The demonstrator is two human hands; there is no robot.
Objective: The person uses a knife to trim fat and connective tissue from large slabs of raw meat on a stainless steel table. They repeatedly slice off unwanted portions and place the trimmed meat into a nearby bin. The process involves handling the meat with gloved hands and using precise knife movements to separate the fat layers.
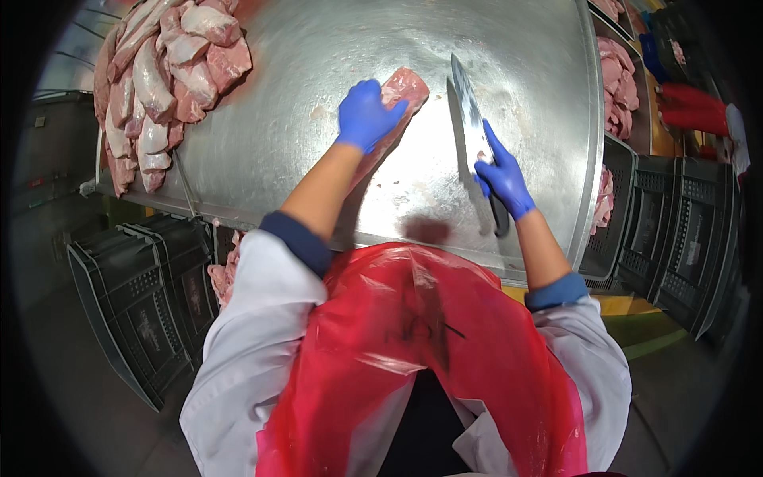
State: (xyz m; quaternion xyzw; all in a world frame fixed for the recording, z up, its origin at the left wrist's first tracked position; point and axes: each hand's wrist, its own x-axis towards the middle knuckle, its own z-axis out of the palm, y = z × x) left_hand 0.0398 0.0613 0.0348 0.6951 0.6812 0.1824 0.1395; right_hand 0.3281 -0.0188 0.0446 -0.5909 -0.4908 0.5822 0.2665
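My left hand (368,118), in a blue glove, is closed around a long piece of raw meat (404,84) lying on the metal table (278,151). The pink far end of the meat sticks out past my fingers; part of it is hidden beneath my hand and forearm. To the right, my gloved right hand (505,176) grips a long knife (469,103) near the base of its blade. Its tip points away from me, and its black handle shows below my palm. The blade is apart from the meat and casts a shadow on the table.
A heap of raw meat pieces (163,79) covers the table's far left. Crates of meat (618,87) stand beyond the right edge, along with black crates (664,222). More black crates (147,302) stand at lower left. Someone's red garment (693,110) shows at far right.
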